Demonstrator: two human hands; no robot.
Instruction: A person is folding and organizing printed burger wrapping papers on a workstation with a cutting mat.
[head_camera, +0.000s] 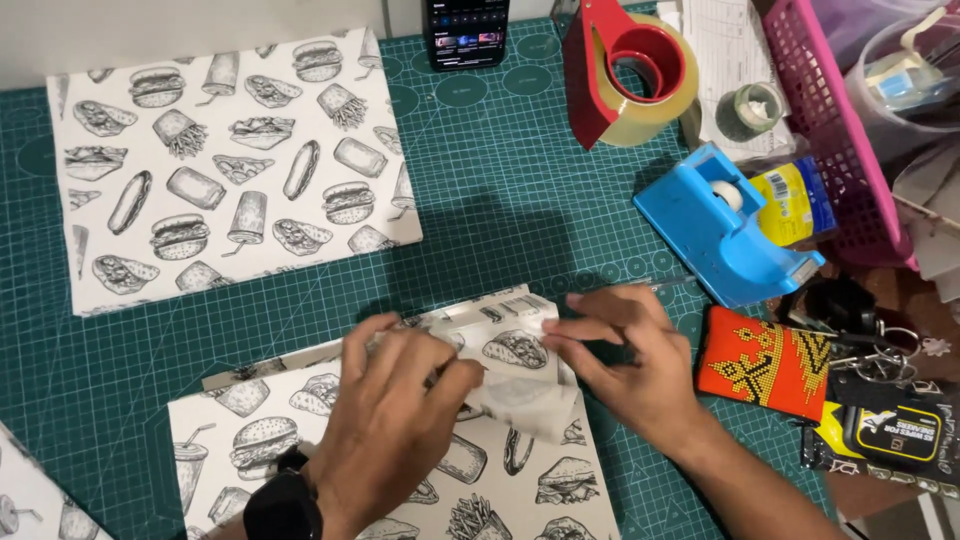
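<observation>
Head view: a green cutting mat (500, 200) with a printed grid is shown from above, and both hands are placed on a package wrapped in food-print paper (400, 470) at the lower centre of the mat. The left hand (395, 420) is laid over the upper edge of the package, knuckles up, with its fingers bent down onto the folded paper flap (520, 385). A black wristwatch (285, 505) is worn on that wrist. The right hand (625, 355) is positioned just beside the left one, at the right end of the same flap; the paper edge is pinched between its thumb and fingertips. Both hands are therefore closed on the flap, close together but not touching each other.

A second flat sheet of the same food-print paper (230, 160) is laid at the upper left of the mat, well apart from the hands. A phone (466, 32) is set at the top edge. A red tape dispenser with a clear roll (630, 75) is stood at the upper right, and a blue tape dispenser (725, 230) is located below it, near the right hand. An orange beaded pouch (765, 365) is placed just beside the right wrist. A pink basket (835, 130) is seen at the right edge.
</observation>
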